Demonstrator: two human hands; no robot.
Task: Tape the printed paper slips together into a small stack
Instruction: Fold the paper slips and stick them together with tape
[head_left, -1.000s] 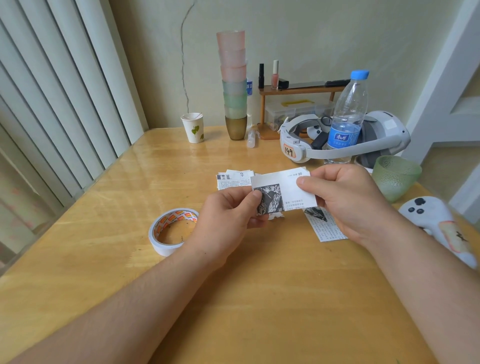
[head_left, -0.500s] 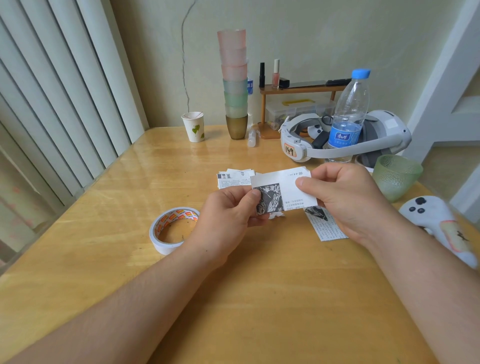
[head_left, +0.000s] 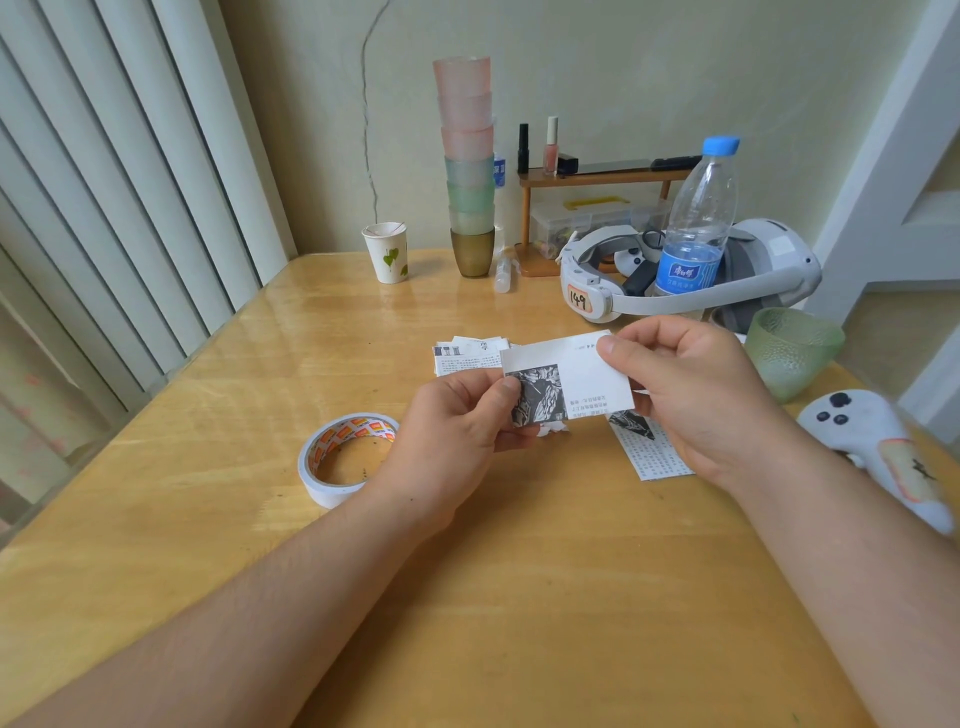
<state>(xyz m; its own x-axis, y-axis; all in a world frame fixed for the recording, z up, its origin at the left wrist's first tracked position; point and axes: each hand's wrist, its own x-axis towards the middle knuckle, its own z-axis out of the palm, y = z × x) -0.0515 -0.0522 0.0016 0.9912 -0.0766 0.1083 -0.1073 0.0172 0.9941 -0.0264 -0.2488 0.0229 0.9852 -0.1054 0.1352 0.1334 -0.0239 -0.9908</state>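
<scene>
Both hands hold one printed paper slip (head_left: 571, 375) just above the wooden table, a black-and-white picture on its left half. My left hand (head_left: 457, 431) pinches its lower left corner with thumb on top. My right hand (head_left: 691, 395) pinches its upper right edge. Behind it, a small pile of printed slips (head_left: 462, 356) lies on the table. Another slip with dense text (head_left: 649, 452) lies under my right hand, partly hidden. A roll of white tape (head_left: 345, 460) lies flat to the left of my left hand.
At the back stand a paper cup (head_left: 387, 252), a tall stack of tumblers (head_left: 467, 166), a small wooden shelf (head_left: 597, 179), a water bottle (head_left: 696, 223) and a white headset (head_left: 675, 270). A green glass cup (head_left: 789, 351) and a white controller (head_left: 883, 447) sit at the right.
</scene>
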